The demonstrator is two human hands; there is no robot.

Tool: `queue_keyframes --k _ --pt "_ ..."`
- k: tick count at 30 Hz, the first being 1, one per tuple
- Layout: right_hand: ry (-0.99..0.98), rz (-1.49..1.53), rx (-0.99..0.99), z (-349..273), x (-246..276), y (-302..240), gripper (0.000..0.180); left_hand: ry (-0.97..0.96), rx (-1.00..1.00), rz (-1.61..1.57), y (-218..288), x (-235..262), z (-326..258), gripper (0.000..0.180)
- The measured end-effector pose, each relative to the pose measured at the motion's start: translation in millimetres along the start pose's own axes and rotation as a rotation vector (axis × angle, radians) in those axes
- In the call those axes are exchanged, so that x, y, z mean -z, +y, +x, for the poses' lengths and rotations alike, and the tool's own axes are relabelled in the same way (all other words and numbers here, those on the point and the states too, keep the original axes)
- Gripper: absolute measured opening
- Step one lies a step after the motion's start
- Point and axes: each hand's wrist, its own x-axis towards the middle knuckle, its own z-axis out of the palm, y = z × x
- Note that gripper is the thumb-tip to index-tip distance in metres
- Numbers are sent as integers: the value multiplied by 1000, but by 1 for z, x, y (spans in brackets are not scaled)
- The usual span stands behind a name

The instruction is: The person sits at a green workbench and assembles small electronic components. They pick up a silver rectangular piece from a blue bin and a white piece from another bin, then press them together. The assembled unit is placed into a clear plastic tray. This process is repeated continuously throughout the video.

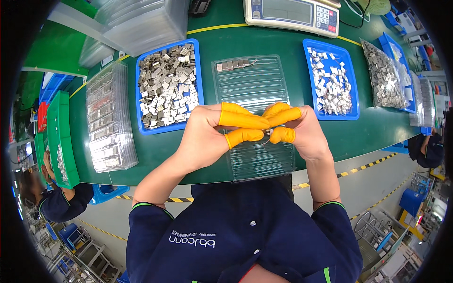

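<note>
A small metal part [269, 132], silvery with a thin wire tail curving down from it, is pinched between the orange-capped fingertips of both hands, mostly hidden by them. It is held above a clear ribbed plastic tray [255, 85], whose top row carries a few similar metal pieces.

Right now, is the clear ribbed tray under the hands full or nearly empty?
Nearly empty: the clear tray holds one short row of metal parts at its far-left corner.
</note>
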Motion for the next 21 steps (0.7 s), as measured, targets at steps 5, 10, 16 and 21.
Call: queue_keyframes --k 5,10,16,21 --pt "-60 18 85 -2 0 -3 22 21 -57 -45 3 -6 -4 20" --pt "130 -358 323 8 -4 -24 18 78 -24 -254 7 -3 9 28" --pt "617 -853 579 85 24 -1 16 187 -186 1033 -53 -14 59 54" --pt "698 -1300 707 109 20 32 17 114 -107 1306 -92 -27 62 65"
